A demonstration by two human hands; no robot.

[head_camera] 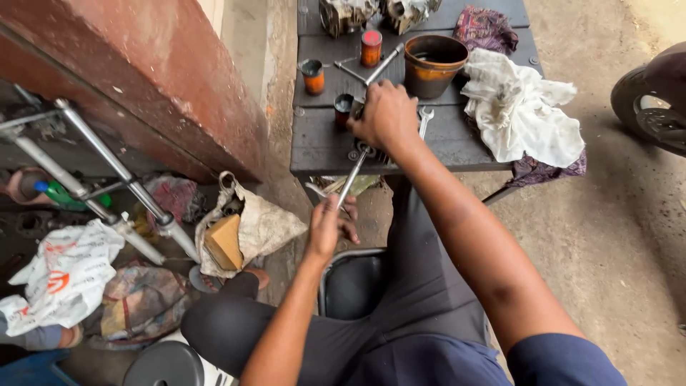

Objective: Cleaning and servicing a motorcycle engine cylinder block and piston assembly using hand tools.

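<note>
My dark wooden worktop [321, 146] stands on a dusty concrete floor [607, 236] beside a worn red wall [143, 64], in daylight.

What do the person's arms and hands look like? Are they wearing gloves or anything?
No gloves. Both hands are bare: the left hand and the right hand show no rings, watch or bands that can be seen. The forearms are bare too. A short dark blue sleeve covers the top of the right arm; the left arm's sleeve is out of view. Dark trousers show below.
</note>
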